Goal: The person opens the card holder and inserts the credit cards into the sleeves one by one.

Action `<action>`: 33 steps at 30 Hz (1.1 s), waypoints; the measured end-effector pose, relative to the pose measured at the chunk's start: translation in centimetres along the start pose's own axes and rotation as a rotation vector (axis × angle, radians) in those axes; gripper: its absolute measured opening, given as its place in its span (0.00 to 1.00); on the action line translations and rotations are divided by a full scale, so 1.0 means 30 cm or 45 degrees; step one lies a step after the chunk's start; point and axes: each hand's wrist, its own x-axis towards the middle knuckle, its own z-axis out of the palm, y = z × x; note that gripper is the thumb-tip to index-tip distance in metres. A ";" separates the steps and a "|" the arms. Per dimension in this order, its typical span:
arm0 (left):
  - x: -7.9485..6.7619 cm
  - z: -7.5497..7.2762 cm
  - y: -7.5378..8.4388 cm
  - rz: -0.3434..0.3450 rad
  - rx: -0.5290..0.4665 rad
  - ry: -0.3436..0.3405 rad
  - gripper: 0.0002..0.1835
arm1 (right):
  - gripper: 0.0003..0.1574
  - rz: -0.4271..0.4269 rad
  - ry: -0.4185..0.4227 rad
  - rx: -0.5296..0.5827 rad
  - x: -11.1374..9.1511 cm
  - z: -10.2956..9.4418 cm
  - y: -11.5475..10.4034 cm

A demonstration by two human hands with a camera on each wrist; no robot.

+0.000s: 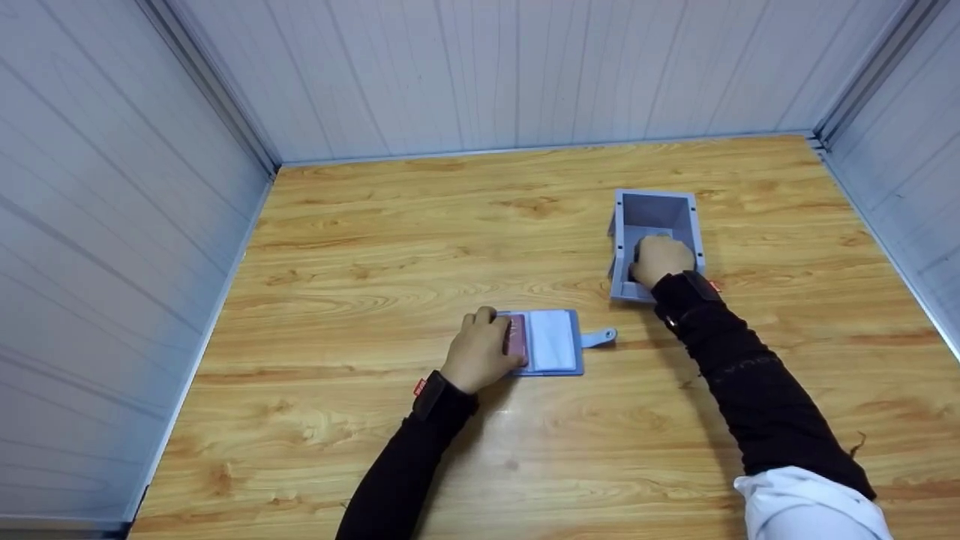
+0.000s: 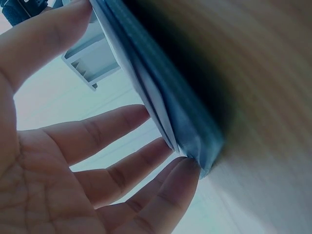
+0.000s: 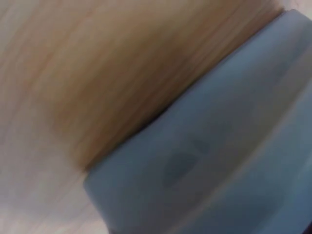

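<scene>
A light blue card holder (image 1: 580, 352) lies spread flat on the table, with a white sleeve (image 1: 553, 340) on its right side and a snap strap (image 1: 598, 337) sticking out to the right. My left hand (image 1: 480, 351) holds its left side between thumb and fingers, over a reddish card (image 1: 517, 337). In the left wrist view, the fingertips (image 2: 187, 168) touch the edge of the holder's layers (image 2: 161, 102). My right hand (image 1: 663, 259) reaches down into a grey open-topped box (image 1: 656, 196); its fingers are hidden, and I cannot tell whether they hold anything.
The wood-grain table (image 1: 360, 247) is bounded by a pale panel wall (image 1: 480, 75) at the back and by more panels at the left and right. The box stands to the right of and behind the card holder.
</scene>
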 end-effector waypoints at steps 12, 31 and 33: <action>0.005 0.005 -0.004 -0.002 0.002 0.002 0.33 | 0.32 0.002 -0.067 0.173 0.007 -0.017 0.015; 0.003 0.001 0.000 0.004 -0.006 0.001 0.34 | 0.18 0.019 -0.170 0.129 0.010 -0.045 0.009; 0.003 0.000 0.000 0.012 -0.011 0.005 0.34 | 0.17 0.017 -0.179 0.118 0.011 -0.046 0.009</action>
